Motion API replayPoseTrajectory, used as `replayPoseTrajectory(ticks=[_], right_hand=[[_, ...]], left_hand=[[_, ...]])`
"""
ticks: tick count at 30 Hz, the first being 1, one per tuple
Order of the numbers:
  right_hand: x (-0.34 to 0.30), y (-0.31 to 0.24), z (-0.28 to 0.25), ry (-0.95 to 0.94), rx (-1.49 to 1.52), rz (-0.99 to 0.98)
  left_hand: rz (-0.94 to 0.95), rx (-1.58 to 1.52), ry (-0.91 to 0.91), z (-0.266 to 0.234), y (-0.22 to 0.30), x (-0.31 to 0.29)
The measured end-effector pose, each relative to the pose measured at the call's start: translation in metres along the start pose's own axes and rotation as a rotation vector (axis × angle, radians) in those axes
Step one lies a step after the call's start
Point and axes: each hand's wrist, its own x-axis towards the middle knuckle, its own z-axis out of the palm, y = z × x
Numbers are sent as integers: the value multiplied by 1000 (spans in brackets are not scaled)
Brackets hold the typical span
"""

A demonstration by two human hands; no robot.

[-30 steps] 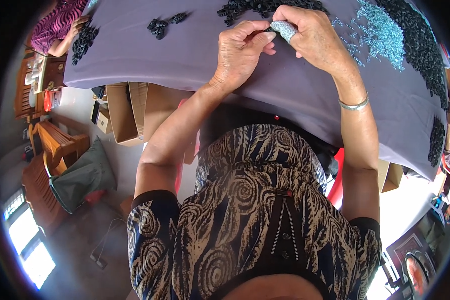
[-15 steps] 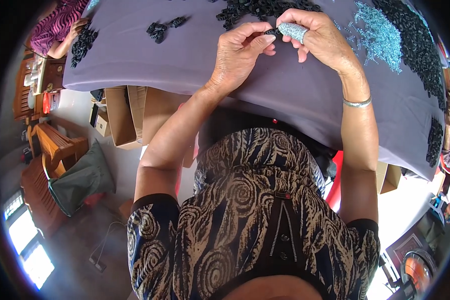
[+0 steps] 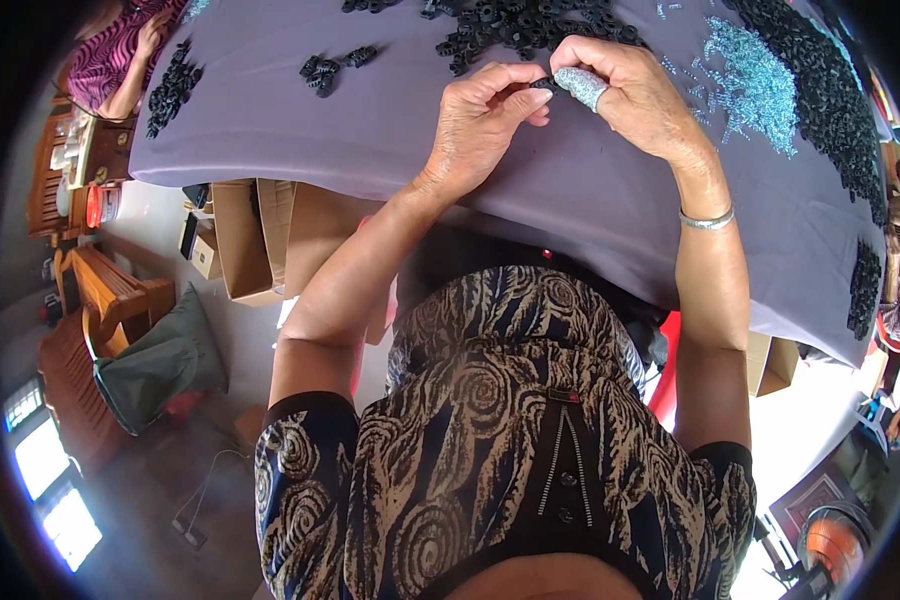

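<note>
My left hand (image 3: pixel 478 125) pinches a small black piece (image 3: pixel 544 84) between thumb and fingers, above the cloth-covered table. My right hand (image 3: pixel 642 100) meets it from the other side, fingers curled and closed at the same piece. A silvery glittery wrap (image 3: pixel 580 87) covers its thumb, and its fingertips are partly hidden. Just beyond both hands lies a heap of small black ring-like pieces (image 3: pixel 500 38). Tiny pale blue pieces (image 3: pixel 755 85) are spread to the right of my right hand. Left of my left hand sit two little black clusters, one larger (image 3: pixel 319 75) and one smaller (image 3: pixel 361 56).
A grey-purple cloth (image 3: pixel 300 130) covers the table. More black pieces (image 3: pixel 830 110) lie along its right side, and another group (image 3: pixel 174 88) is near a person in a pink-and-black top (image 3: pixel 110 65). Cardboard boxes (image 3: pixel 270 235) stand below the front edge.
My right fingers, earlier stretched below the thumb, are now curled in. The wrapped thumb has tilted slightly down and stays against the black piece. My left hand keeps its pinch.
</note>
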Motion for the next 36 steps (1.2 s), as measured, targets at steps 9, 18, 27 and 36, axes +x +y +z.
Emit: replayPoseTrajectory(ticks=[9, 18, 27, 36], right_hand=[[1, 3, 9, 68, -31, -116], [2, 0, 16, 109, -48, -114], [1, 1, 10, 126, -53, -125], [-1, -8, 2, 26, 501, 429]], left_hand=[[25, -64, 50, 4, -4, 0], [36, -109, 114, 6, -4, -1], [-13, -119, 119, 5, -1, 2], [-13, -232, 74, 2, 6, -1]])
